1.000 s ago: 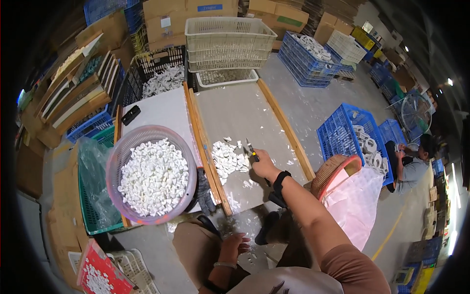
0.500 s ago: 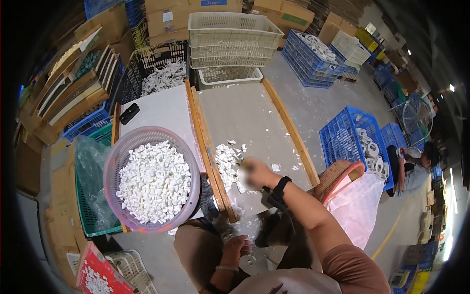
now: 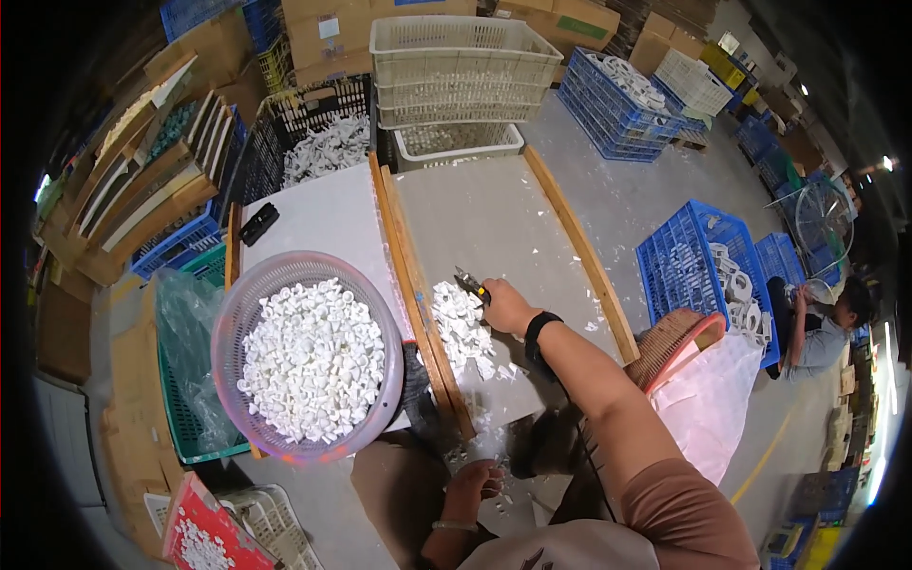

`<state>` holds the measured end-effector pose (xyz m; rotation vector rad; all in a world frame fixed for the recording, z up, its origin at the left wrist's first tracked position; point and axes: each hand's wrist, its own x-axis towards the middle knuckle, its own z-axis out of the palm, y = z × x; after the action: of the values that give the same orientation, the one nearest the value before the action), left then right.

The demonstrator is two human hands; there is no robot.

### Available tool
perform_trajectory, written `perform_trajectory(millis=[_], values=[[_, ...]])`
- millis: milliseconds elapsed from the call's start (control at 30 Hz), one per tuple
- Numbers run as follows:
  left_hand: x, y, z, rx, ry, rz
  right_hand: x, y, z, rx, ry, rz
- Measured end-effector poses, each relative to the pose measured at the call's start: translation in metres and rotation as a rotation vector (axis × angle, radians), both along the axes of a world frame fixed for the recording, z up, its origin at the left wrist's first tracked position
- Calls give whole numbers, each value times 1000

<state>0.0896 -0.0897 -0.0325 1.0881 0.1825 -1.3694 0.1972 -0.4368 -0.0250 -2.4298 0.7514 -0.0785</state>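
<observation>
My right hand [image 3: 506,309] is closed around a pair of pliers [image 3: 472,284] with dark metal jaws and a yellow-and-black handle. The jaws point up and left, just above a heap of small white plastic pieces [image 3: 460,318]. That heap lies on a grey board [image 3: 465,209] against its left wooden rail. Below the board's near edge, above my lap, my left hand [image 3: 473,481] has loosely curled fingers, and I see nothing in it. Blurred white bits show in the gap above it. To the left stands a round, pinkish perforated basket [image 3: 226,356] full of small white parts.
A black object [image 3: 258,223] lies on the left board. Stacked pale crates [image 3: 465,71] and a black crate [image 3: 256,142] stand beyond. At right are a blue crate [image 3: 676,271] and a wicker basket [image 3: 665,347] with a pink bag. Another person [image 3: 822,328] sits far right.
My right hand has moved up and slightly right, bringing the pliers into clear sight. White pieces have shifted toward the board's near edge, with blurred bits below it. My left hand's fingers look more curled.
</observation>
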Motion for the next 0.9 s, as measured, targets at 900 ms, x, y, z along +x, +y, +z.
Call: perform_trajectory(millis=[900], values=[[-40,35,81,-221,-420,69,-233,199,137,1153,-274,-70]])
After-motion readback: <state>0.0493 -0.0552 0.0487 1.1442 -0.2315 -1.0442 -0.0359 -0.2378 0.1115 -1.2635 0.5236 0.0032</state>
